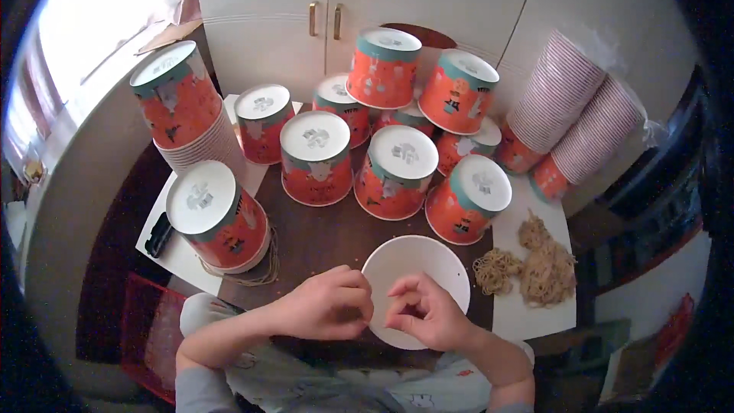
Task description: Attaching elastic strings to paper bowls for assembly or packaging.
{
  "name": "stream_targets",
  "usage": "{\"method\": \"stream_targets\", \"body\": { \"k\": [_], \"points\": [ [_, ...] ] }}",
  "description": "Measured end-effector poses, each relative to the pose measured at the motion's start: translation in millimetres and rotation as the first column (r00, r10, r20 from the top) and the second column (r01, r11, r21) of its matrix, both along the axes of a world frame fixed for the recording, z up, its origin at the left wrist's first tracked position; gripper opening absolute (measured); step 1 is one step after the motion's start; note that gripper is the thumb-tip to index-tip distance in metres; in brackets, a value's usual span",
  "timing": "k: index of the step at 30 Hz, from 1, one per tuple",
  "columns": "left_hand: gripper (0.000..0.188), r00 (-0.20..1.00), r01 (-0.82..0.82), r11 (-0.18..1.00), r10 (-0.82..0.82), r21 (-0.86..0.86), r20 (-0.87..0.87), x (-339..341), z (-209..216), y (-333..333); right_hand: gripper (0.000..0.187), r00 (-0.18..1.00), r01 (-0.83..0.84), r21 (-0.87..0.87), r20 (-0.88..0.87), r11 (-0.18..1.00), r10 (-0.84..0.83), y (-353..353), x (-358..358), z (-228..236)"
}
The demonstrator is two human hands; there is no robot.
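Note:
My left hand (329, 304) is closed, its fingers pressed together beside the left rim of a white round tub (432, 260). The tub stands mouth up, near me, and its inside looks plain white. Over its near part is my right hand (434, 313), fingers curled and thumb bent toward the index finger in a pinch. Anything thin between the two hands is too small to make out. To the right lie a small tangle of tan cord or rubber bands (497, 271) and a larger tan heap (547, 275) of the same kind.
Several orange paper tubs (316, 176) stand upside down across the dark table, some stacked. Tall nested stacks of tubs (556, 92) lean at the back right. At left, tan loops (267, 269) circle the base of an orange tub (222, 222), near a black object (159, 235).

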State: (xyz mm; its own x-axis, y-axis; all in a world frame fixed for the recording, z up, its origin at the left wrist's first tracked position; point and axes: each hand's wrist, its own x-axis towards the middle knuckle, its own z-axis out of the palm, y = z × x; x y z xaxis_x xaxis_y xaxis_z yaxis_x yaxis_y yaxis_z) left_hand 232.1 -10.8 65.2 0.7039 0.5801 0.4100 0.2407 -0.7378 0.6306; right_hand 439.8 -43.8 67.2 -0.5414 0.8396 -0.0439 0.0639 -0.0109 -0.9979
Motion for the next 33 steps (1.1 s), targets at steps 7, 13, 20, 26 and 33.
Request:
{"method": "stream_targets", "body": {
  "k": [7,13,20,26,33],
  "points": [
    [0.011,0.980,0.198,0.966,-0.188,-0.167,0.070,-8,-10,11,0.036,0.997,0.004,-0.003,-0.072,1.000,-0.004,-6,0,8],
    [0.012,0.979,0.205,0.962,-0.204,-0.181,0.028,-9,-13,19,0.030,0.989,0.087,-0.066,-0.111,0.994,-0.094,-2,1,10],
    [0.021,0.989,0.142,0.960,-0.146,-0.242,0.000,-10,-9,16,0.031,0.994,0.054,-0.062,-0.090,0.997,-0.060,2,2,7],
    [0.012,0.987,0.161,0.965,-0.155,-0.206,0.045,-7,-10,12,0.032,0.993,0.033,-0.051,-0.109,0.998,-0.039,0,3,9],
    [0.008,0.986,0.165,0.970,-0.161,-0.181,0.034,-8,-14,15,0.031,0.983,0.091,-0.086,-0.150,0.992,-0.104,-4,-2,16]
  ]
}}
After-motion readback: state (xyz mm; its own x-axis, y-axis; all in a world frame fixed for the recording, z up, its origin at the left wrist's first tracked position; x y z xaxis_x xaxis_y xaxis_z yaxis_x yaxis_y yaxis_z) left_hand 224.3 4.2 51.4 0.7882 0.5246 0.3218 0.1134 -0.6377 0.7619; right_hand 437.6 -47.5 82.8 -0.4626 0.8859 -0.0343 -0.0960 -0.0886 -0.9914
